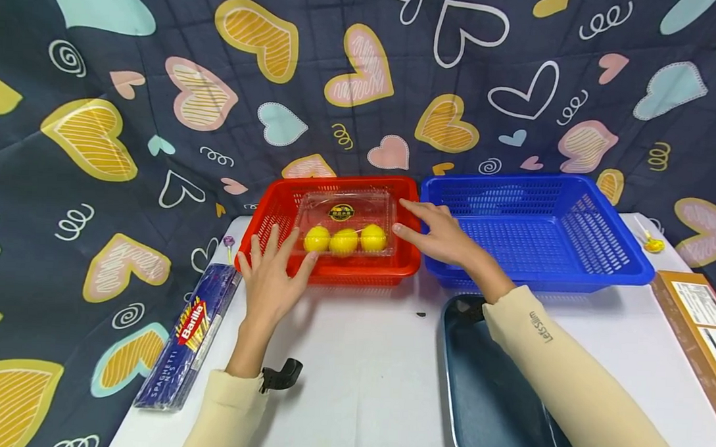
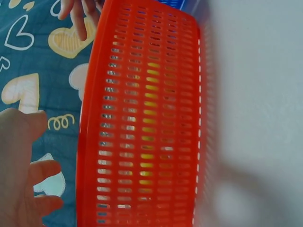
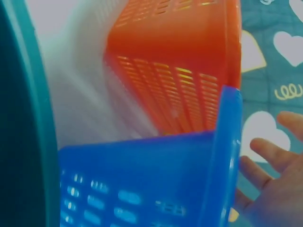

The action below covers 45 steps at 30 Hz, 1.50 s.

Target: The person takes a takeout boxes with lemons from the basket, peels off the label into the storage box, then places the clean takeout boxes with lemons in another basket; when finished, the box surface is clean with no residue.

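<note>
A clear plastic clamshell box (image 1: pixel 367 204) with a black-and-gold label lies in the red basket (image 1: pixel 332 275). Three round yellow fruits (image 1: pixel 344 241) show through its front. My left hand (image 1: pixel 267 283), fingers spread, is over the basket's front left corner and holds nothing. Over the gap between the red and blue baskets, my right hand (image 1: pixel 437 234) reaches leftward, its fingers extended toward the clear box. In the left wrist view the red basket's slotted side (image 2: pixel 147 118) hides most of the contents. The right wrist view has the fingers (image 3: pixel 272 153) apart above the blue rim.
To the right stands a blue basket (image 1: pixel 511 239). A dark tray (image 1: pixel 495 373) lies in front of it, under my right forearm. On the left are a Barilla spaghetti pack (image 1: pixel 191 336) and a purple lollipop (image 1: pixel 229 241). A yellow lollipop (image 1: pixel 653 245) and brown carton (image 1: pixel 674 320) are far right.
</note>
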Each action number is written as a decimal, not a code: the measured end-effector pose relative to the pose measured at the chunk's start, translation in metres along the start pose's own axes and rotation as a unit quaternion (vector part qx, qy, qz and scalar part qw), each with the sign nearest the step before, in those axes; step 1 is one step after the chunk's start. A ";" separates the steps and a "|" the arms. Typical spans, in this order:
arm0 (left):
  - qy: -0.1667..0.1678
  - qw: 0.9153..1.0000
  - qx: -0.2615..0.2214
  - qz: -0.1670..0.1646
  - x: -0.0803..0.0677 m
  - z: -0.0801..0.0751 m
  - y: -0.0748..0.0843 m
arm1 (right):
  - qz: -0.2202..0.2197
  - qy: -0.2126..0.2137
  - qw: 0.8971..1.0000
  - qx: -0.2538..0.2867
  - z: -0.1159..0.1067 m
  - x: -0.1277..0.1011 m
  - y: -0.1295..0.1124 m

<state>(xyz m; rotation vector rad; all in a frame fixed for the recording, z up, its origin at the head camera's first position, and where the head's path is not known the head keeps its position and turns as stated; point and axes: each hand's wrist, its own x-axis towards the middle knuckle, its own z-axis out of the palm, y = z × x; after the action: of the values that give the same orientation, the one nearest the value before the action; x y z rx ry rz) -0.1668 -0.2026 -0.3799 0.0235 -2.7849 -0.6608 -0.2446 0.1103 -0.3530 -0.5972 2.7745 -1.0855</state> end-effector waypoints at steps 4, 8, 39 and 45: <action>-0.001 1.000 0.001 -0.011 -0.002 0.001 -0.006 | 0.000 0.000 1.000 0.006 0.006 0.008 -0.001; -0.003 1.000 0.003 -0.022 -0.003 0.001 -0.012 | -0.002 0.000 1.000 0.007 0.012 0.016 -0.002; 0.036 0.997 0.016 -0.066 -0.020 0.008 -0.042 | 0.013 -0.008 0.998 -0.058 0.023 0.050 -0.004; 0.037 0.996 0.008 -0.076 -0.022 0.008 -0.045 | 0.016 -0.014 0.997 -0.077 0.024 0.053 -0.004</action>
<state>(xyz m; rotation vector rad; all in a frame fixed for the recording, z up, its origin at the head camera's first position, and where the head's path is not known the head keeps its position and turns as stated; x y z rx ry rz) -0.1498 -0.2381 -0.4123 0.2596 -2.7362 -0.6577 -0.2863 0.0710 -0.3657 -0.5784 2.8505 -0.8552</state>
